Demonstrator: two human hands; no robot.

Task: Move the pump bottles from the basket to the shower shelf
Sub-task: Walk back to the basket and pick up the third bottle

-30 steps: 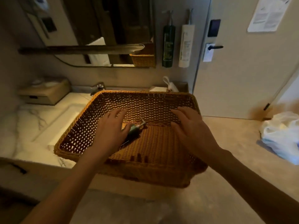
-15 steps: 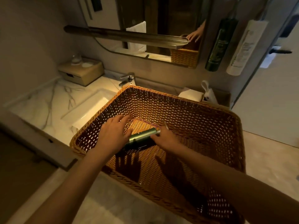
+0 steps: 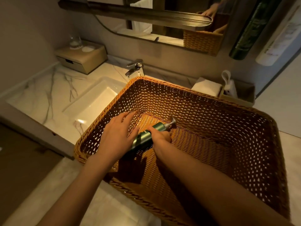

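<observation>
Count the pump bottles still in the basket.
1. A green pump bottle lies on its side on the basket floor, between the left hand and the right hand, which grips it. None seem hidden.

- A single wide-angle view is given, taken from the person's head.
- It is aimed forward and steeply down into the wicker basket (image 3: 203, 101), seen close up.
- The desk (image 3: 40, 95), sink (image 3: 96, 98) and mirror (image 3: 162, 35) are taken in behind, bent by the lens.

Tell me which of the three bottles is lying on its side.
The small green pump bottle inside the wicker basket; the dark green and white bottles hang on the wall.
</observation>
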